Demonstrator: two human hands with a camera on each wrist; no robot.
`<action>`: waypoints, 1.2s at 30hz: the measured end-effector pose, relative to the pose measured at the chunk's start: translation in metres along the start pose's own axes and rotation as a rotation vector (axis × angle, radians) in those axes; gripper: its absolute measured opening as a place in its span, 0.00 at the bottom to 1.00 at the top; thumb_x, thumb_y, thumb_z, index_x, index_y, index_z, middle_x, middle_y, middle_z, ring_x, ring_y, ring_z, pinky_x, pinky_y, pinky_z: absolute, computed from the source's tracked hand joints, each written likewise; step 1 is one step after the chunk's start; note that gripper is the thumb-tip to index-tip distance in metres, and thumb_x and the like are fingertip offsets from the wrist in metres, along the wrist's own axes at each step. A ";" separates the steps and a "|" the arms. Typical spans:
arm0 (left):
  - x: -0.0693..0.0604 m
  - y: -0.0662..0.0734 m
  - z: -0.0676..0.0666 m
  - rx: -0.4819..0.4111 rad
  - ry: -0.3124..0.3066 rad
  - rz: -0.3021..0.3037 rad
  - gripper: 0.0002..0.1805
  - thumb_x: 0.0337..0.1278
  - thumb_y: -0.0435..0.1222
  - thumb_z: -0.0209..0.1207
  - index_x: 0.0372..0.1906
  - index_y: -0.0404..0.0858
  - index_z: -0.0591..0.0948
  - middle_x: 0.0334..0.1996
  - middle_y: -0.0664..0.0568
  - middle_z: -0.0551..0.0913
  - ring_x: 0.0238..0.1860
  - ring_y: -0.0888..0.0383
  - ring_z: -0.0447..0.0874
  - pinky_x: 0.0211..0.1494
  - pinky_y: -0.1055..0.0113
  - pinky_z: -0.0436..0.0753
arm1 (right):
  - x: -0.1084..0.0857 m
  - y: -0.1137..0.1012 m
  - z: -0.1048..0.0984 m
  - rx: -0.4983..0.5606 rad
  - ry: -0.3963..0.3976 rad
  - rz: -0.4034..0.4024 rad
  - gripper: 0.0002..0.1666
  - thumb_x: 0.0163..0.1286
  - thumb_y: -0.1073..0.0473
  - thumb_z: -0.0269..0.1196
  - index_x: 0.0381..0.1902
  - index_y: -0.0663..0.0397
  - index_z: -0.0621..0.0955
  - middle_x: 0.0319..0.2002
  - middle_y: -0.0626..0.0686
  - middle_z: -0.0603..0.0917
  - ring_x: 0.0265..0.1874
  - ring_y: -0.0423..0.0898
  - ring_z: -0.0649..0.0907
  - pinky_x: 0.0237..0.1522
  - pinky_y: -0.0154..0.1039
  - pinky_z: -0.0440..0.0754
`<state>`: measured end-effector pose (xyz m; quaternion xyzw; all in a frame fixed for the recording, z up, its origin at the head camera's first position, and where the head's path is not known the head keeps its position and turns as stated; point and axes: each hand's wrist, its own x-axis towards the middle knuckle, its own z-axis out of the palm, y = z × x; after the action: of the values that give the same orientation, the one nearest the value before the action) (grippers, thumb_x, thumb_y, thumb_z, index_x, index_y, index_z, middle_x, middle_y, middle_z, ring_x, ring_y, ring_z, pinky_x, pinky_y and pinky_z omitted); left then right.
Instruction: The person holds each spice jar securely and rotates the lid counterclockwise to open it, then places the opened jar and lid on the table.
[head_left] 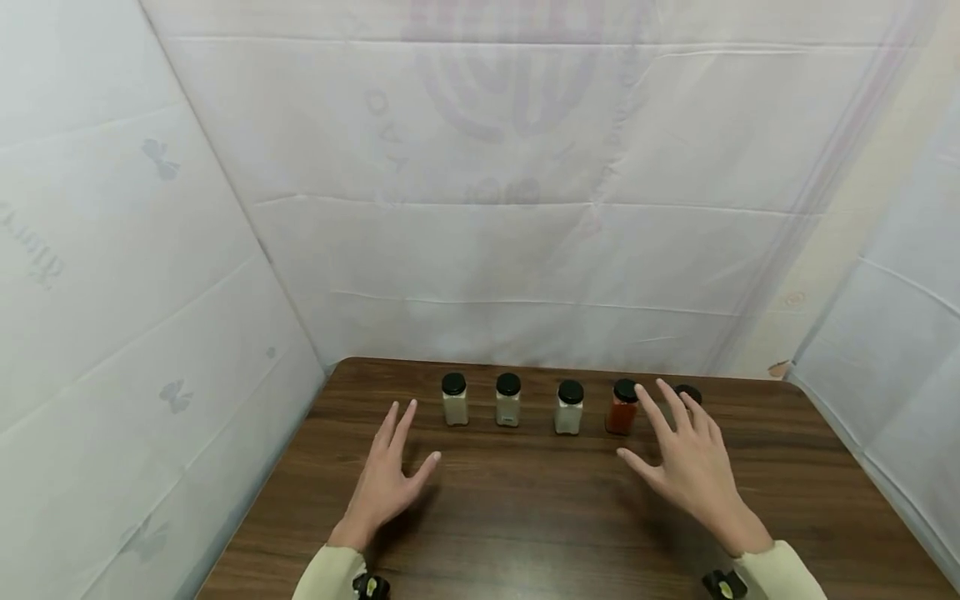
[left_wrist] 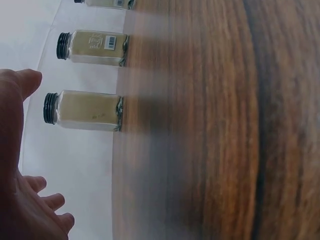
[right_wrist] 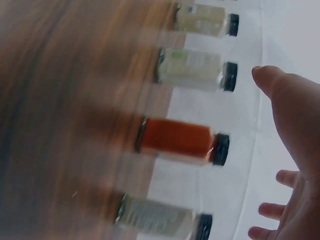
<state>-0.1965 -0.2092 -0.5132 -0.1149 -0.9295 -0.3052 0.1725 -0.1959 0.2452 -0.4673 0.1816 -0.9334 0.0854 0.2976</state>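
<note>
Five jars stand upright in a loose row across the far part of a brown wood table (head_left: 525, 517), all black-lidded, each apart from the next. From the person's left: first jar (head_left: 455, 408), pale fill; second jar (head_left: 507, 408), pale, a barcode showing in the left wrist view; third jar (head_left: 568, 417), whitish; fourth jar (head_left: 621, 416), orange-red; fifth jar (right_wrist: 157, 217), pale, print on its side, mostly masked by fingers in the head view. Left hand (head_left: 384, 483): held above the table, fingers extended, thumb spread well away from them, nothing gripped. First jar is its nearest, beyond the thumb tip and to the right of the fingers, not touched. Right hand (head_left: 690, 467): also above the table, spread wide, fingers reaching forward, palm free of any jar. Fourth jar sits just past the gap between thumb and forefinger; the fifth lies beyond the fingers. Right wrist view shows space between fingers and both those jars. Pale sleeves (head_left: 780, 571) at both forearms, a black device (head_left: 723, 583) on each wrist. White sheeting (head_left: 525, 258), creased, faintly printed, walls the table's back and sides.
</note>
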 end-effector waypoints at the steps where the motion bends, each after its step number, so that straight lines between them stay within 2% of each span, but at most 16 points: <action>1: 0.001 0.000 0.001 -0.018 -0.004 -0.007 0.51 0.66 0.54 0.65 0.84 0.56 0.48 0.82 0.41 0.45 0.78 0.33 0.51 0.68 0.28 0.62 | 0.004 -0.003 0.001 0.004 0.001 -0.002 0.60 0.57 0.31 0.73 0.81 0.43 0.62 0.75 0.64 0.64 0.64 0.73 0.70 0.54 0.73 0.71; 4: 0.004 -0.002 0.003 -0.054 -0.020 -0.030 0.51 0.67 0.54 0.65 0.84 0.56 0.47 0.83 0.42 0.44 0.78 0.34 0.51 0.66 0.27 0.65 | 0.016 -0.011 0.004 0.017 -0.005 -0.011 0.61 0.57 0.33 0.74 0.82 0.42 0.61 0.74 0.63 0.65 0.58 0.72 0.73 0.48 0.69 0.73; 7: 0.009 -0.003 0.005 -0.077 -0.029 -0.040 0.50 0.67 0.55 0.64 0.84 0.56 0.46 0.83 0.43 0.46 0.79 0.36 0.53 0.67 0.29 0.65 | 0.028 -0.018 0.008 0.032 -0.014 -0.014 0.61 0.58 0.34 0.74 0.83 0.40 0.58 0.74 0.63 0.65 0.52 0.69 0.75 0.47 0.66 0.74; 10: 0.014 -0.004 0.007 -0.099 -0.031 -0.026 0.50 0.68 0.53 0.64 0.84 0.54 0.47 0.82 0.44 0.51 0.78 0.39 0.55 0.70 0.34 0.65 | 0.036 -0.025 0.013 0.050 -0.019 -0.013 0.61 0.58 0.35 0.74 0.83 0.41 0.58 0.73 0.63 0.67 0.47 0.66 0.76 0.44 0.63 0.75; 14: 0.020 -0.004 0.010 -0.134 -0.022 -0.009 0.49 0.68 0.49 0.66 0.84 0.48 0.51 0.80 0.44 0.57 0.77 0.42 0.60 0.72 0.39 0.66 | 0.046 -0.034 0.020 0.081 -0.018 -0.028 0.58 0.59 0.37 0.75 0.81 0.47 0.63 0.70 0.64 0.70 0.44 0.65 0.78 0.35 0.57 0.77; 18: 0.026 -0.003 0.012 -0.158 -0.005 -0.032 0.46 0.67 0.44 0.68 0.82 0.43 0.56 0.78 0.42 0.63 0.75 0.40 0.65 0.71 0.39 0.68 | 0.056 -0.046 0.026 0.143 -0.050 -0.032 0.54 0.61 0.39 0.75 0.79 0.49 0.66 0.69 0.63 0.72 0.40 0.62 0.80 0.26 0.47 0.75; 23: 0.036 -0.001 0.014 -0.156 0.000 -0.065 0.40 0.66 0.41 0.68 0.78 0.42 0.64 0.74 0.41 0.70 0.70 0.39 0.71 0.67 0.39 0.72 | 0.065 -0.059 0.034 0.206 -0.120 -0.002 0.52 0.63 0.39 0.74 0.79 0.48 0.66 0.70 0.61 0.71 0.28 0.48 0.77 0.19 0.36 0.68; 26: 0.043 0.002 0.017 -0.163 0.001 -0.068 0.37 0.66 0.40 0.68 0.76 0.41 0.68 0.70 0.39 0.74 0.67 0.38 0.75 0.65 0.39 0.74 | 0.069 -0.065 0.038 0.238 -0.150 0.023 0.50 0.65 0.39 0.73 0.79 0.47 0.66 0.70 0.60 0.71 0.23 0.42 0.73 0.16 0.34 0.65; 31: 0.052 0.003 0.024 -0.177 0.016 -0.055 0.35 0.65 0.39 0.68 0.74 0.38 0.70 0.68 0.38 0.76 0.65 0.38 0.77 0.64 0.41 0.76 | 0.076 -0.075 0.044 0.327 -0.186 0.054 0.46 0.68 0.42 0.71 0.78 0.45 0.67 0.72 0.58 0.70 0.14 0.37 0.67 0.12 0.34 0.62; 36: 0.060 0.001 0.028 -0.199 0.027 -0.030 0.37 0.64 0.36 0.70 0.74 0.36 0.69 0.70 0.36 0.72 0.65 0.36 0.77 0.65 0.41 0.75 | 0.085 -0.085 0.053 0.398 -0.163 0.041 0.43 0.71 0.44 0.69 0.78 0.46 0.68 0.72 0.58 0.69 0.15 0.34 0.68 0.14 0.33 0.65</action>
<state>-0.2580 -0.1845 -0.5105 -0.1135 -0.8938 -0.4000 0.1681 -0.2550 0.1288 -0.4557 0.2239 -0.9226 0.2592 0.1775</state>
